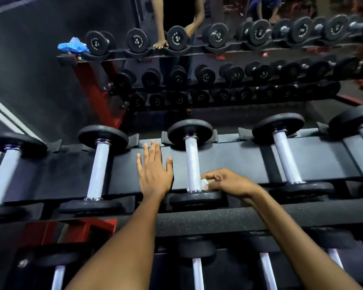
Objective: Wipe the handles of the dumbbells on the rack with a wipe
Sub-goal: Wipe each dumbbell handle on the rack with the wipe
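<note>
Small white wipe point(204, 181) pinched in right hand point(226, 182), pressed to lower end of the knurled handle point(192, 164) of the middle dumbbell on the top rack shelf point(239, 164), left hand point(154, 170) flat, fingers spread, resting on shelf just beside it.

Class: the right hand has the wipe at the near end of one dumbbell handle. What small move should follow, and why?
Probably slide the wipe away along the handle: the right hand pinches it against the near end, and the handle beyond lies uncovered. The left hand rests flat on the rack.
</note>
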`<state>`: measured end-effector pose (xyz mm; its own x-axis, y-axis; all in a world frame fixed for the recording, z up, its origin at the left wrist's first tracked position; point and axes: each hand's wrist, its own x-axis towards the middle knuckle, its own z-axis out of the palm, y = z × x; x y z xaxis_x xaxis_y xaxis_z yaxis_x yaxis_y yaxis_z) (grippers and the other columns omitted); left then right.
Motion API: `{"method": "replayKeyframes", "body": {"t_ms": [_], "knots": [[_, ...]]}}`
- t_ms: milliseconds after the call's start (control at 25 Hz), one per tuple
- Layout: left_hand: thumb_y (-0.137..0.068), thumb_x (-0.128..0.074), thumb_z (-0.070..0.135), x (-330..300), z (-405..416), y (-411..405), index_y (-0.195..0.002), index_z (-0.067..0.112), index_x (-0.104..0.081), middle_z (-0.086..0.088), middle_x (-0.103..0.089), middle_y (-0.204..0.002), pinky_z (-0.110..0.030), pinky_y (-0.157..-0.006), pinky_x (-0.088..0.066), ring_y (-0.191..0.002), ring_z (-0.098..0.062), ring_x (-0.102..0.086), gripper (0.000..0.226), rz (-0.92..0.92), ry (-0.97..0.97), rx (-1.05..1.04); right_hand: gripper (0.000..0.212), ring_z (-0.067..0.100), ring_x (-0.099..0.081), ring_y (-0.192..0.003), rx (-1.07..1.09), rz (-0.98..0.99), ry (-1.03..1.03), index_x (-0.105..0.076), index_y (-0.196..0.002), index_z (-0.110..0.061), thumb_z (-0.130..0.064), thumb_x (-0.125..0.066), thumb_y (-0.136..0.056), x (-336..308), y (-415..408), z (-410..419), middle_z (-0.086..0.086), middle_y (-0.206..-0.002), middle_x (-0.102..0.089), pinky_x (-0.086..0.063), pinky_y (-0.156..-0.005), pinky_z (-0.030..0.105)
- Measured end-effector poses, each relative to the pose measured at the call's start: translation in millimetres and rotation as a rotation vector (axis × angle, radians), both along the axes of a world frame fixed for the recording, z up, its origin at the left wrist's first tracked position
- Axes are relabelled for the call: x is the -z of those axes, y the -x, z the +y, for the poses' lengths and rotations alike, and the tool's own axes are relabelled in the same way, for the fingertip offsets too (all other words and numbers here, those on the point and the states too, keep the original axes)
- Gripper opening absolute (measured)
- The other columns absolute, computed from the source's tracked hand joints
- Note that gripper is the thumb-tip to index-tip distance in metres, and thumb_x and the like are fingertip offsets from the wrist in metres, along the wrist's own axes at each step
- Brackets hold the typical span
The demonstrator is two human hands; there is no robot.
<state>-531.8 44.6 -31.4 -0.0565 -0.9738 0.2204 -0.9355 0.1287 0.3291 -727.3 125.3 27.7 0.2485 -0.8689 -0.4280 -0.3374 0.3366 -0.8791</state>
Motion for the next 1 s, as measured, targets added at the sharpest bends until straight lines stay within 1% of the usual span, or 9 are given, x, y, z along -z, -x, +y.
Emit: {"method": "replayKeyframes", "body": {"t_ms": [120,280,400,520,640,720,800,880,1000], "knots": [[-0.101,-0.033,0.042,-2,-1,0,-0.154,0.014,-0.017,0.001,-0.010,-0.163,-0.037,-0.121,0.008,-0.150,-0.014,0.003,0.062,0.017,-0.002,0.009,0.025,0.007,-0.060,-0.073,0.083,0.069,0.003,-0.068,-0.102,0.000,0.011,-0.053,-0.085,-11,1,4,0.001,-0.083,-0.071,-0.047,-0.074,0.015],[-0.100,-0.034,0.043,-2,0,0,-0.154,0.014,-0.018,0.001,-0.010,-0.163,-0.038,-0.121,0.008,-0.150,-0.015,0.004,0.063,0.039,-0.005,0.010,0.024,0.017,-0.058,-0.083,0.111,0.099,-0.076,-0.070,-0.099,-0.003,0.005,-0.054,-0.082,-14,-18,4,0.013,-0.097,-0.070,-0.047,-0.082,0.029],[-0.100,-0.032,0.045,-1,-1,0,-0.154,0.015,-0.017,0.000,-0.006,-0.163,-0.040,-0.120,0.010,-0.150,-0.017,0.007,0.064,0.021,-0.001,0.008,0.027,0.009,-0.052,-0.066,0.056,0.364,0.009,-0.071,-0.099,-0.013,0.001,-0.052,-0.085,-27,-17,1,-0.001,-0.077,-0.065,-0.042,-0.062,0.018],[-0.100,-0.027,0.047,-1,0,0,-0.154,0.015,-0.016,0.001,-0.005,-0.163,-0.040,-0.121,0.008,-0.150,-0.017,0.008,0.063,0.011,-0.006,0.005,0.013,0.018,-0.045,-0.068,-0.002,0.277,-0.059,-0.070,-0.086,-0.009,-0.005,-0.057,-0.085,-34,-19,1,0.004,-0.073,-0.056,-0.031,-0.051,0.021],[-0.100,-0.028,0.046,-2,0,0,-0.154,0.016,-0.017,0.002,-0.008,-0.163,-0.040,-0.121,0.007,-0.150,-0.016,0.007,0.063,0.021,-0.011,-0.003,0.012,-0.002,-0.049,-0.048,0.039,0.277,-0.062,-0.070,-0.094,-0.003,-0.007,-0.066,-0.084,-39,-15,1,-0.003,-0.065,-0.060,-0.033,-0.044,0.010],[-0.100,-0.030,0.046,-2,-1,0,-0.154,0.016,-0.018,0.002,-0.009,-0.163,-0.040,-0.121,0.006,-0.150,-0.016,0.006,0.063,0.018,-0.009,-0.013,0.011,-0.003,-0.044,-0.043,0.030,0.367,-0.048,-0.072,-0.086,-0.007,-0.015,-0.073,-0.080,-38,-14,-2,-0.005,-0.060,-0.058,-0.031,-0.042,0.010],[-0.100,-0.032,0.045,-2,-1,1,-0.154,0.016,-0.020,0.002,-0.010,-0.163,-0.040,-0.121,0.006,-0.150,-0.016,0.004,0.062,0.018,-0.005,-0.012,0.015,0.002,-0.047,-0.051,0.041,0.330,-0.084,-0.070,-0.075,-0.010,-0.023,-0.078,-0.074,-38,-19,-4,-0.002,-0.063,-0.059,-0.033,-0.050,0.014],[-0.100,-0.033,0.045,-2,0,1,-0.153,0.016,-0.021,0.002,-0.012,-0.162,-0.039,-0.121,0.006,-0.150,-0.016,0.003,0.062,0.035,-0.002,-0.013,0.016,0.011,-0.053,-0.067,0.091,0.354,-0.074,-0.067,-0.077,-0.012,-0.020,-0.080,-0.072,-36,-27,-5,0.003,-0.074,-0.063,-0.037,-0.061,0.020],[-0.099,-0.033,0.045,-1,0,0,-0.153,0.016,-0.021,0.003,-0.012,-0.162,-0.040,-0.121,0.006,-0.150,-0.016,0.003,0.062,0.039,0.006,-0.023,0.015,0.020,-0.061,-0.089,0.004,0.763,0.118,-0.069,-0.092,-0.015,-0.010,-0.072,-0.079,-51,-40,-3,0.006,-0.098,-0.066,-0.044,-0.071,0.024]]}}
